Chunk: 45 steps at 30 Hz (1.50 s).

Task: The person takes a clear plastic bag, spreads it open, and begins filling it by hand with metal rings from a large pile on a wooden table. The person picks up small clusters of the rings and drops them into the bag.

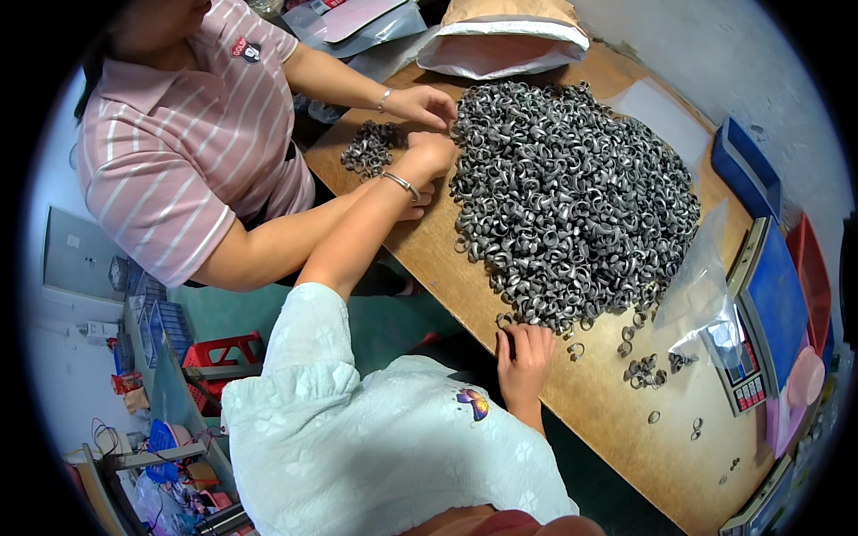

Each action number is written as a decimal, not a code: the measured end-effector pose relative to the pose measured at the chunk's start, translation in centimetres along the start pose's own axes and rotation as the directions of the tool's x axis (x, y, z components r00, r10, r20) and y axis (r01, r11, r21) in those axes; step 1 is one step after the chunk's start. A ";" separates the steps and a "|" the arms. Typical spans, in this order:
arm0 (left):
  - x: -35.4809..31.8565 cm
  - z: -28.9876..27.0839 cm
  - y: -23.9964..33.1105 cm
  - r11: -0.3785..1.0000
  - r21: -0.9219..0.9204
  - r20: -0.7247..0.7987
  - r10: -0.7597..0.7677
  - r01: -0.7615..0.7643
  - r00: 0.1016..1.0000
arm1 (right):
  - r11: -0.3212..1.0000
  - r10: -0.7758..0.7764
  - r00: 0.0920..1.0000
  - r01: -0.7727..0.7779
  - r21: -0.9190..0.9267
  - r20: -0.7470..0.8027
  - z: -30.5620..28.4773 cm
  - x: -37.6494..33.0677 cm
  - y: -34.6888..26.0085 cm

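A large heap of small grey metal rings (572, 205) covers much of the wooden table. My left hand (432, 154) reaches to the heap's left edge, closed, with its fingertips hidden; what it may hold is not visible. A metal bracelet (400, 185) circles that wrist. At the near edge of the heap, my right hand (525, 355) rests on the tabletop, thumb apart from the fingers, with a few rings beside it. A co-worker's hand (420, 105) touches the heap just beyond my left hand. The co-worker's other hand (416, 204) is partly hidden under my forearm.
A smaller ring pile (371, 150) lies before the co-worker. Loose rings (645, 372) are scattered at the right, near a clear plastic bag (706, 286) and a digital scale (746, 362). Blue (749, 165) and red trays (809, 277) stand along the right side. A paper sack (505, 40) gapes behind the heap.
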<state>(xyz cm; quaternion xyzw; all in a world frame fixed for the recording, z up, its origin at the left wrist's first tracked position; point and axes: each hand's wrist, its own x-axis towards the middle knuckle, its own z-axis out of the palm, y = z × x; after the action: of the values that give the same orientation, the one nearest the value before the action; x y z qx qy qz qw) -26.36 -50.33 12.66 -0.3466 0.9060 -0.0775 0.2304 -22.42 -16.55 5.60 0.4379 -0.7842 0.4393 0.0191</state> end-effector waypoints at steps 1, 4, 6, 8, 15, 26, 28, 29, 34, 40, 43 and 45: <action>0.4 0.5 -0.4 1.000 -0.019 0.005 -0.004 0.004 1.000 | 1.000 0.000 1.000 0.000 -0.001 0.000 0.0 0.0 0.0; 0.1 0.3 -0.2 0.999 -0.048 0.036 0.008 -0.006 0.999 | 1.000 0.000 1.000 0.000 -0.008 -0.002 0.0 -0.1 0.1; -0.2 0.5 -0.3 0.998 -0.066 -0.001 0.015 -0.015 1.000 | 1.000 -0.005 1.000 0.005 -0.014 -0.008 0.0 -0.1 0.0; -0.3 1.7 -0.6 0.987 -0.163 -0.148 -0.019 -0.005 0.989 | 1.000 -0.013 1.000 0.013 -0.010 -0.020 0.1 0.0 0.0; -5.7 2.3 2.1 0.837 -0.462 -0.461 0.056 -0.293 0.886 | 1.000 -0.007 0.999 0.007 0.005 -0.044 0.2 -0.1 -0.1; -14.3 9.0 8.3 0.326 -0.787 -0.569 -0.057 -0.523 0.821 | 0.987 -0.080 0.997 0.076 -0.142 -0.019 -2.6 3.3 -1.8; -15.0 8.3 8.2 0.395 -0.770 -0.546 -0.001 -0.501 0.838 | 0.955 -0.129 0.981 0.162 -0.248 0.146 -1.8 3.8 -1.5; -15.1 8.4 8.3 0.400 -0.760 -0.556 0.009 -0.513 0.831 | 0.945 -0.100 0.978 0.151 -0.289 0.182 -1.0 3.6 -0.9; -14.8 10.5 7.7 0.343 -0.725 -0.634 0.003 -0.597 0.773 | 0.914 -0.121 0.990 0.139 -0.381 0.073 -1.4 2.5 0.6; -16.2 10.0 7.3 0.381 -0.762 -0.530 0.099 -0.524 0.842 | 0.917 -0.097 0.995 0.076 -0.392 -0.033 -3.0 1.8 1.7; -16.9 10.0 7.6 0.427 -0.719 -0.543 0.148 -0.549 0.826 | 0.913 -0.061 0.994 0.019 -0.407 -0.091 -3.3 1.4 2.4; -17.2 10.2 7.9 0.432 -0.693 -0.566 0.169 -0.577 0.807 | 0.913 -0.033 0.992 -0.021 -0.407 -0.124 -3.7 1.2 2.8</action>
<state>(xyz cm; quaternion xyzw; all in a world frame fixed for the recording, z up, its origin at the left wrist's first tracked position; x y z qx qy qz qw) -15.00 -32.79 7.54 -0.1724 0.9072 0.3523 -0.1524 -26.48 -14.15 6.45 0.3977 -0.8543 0.2932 0.1616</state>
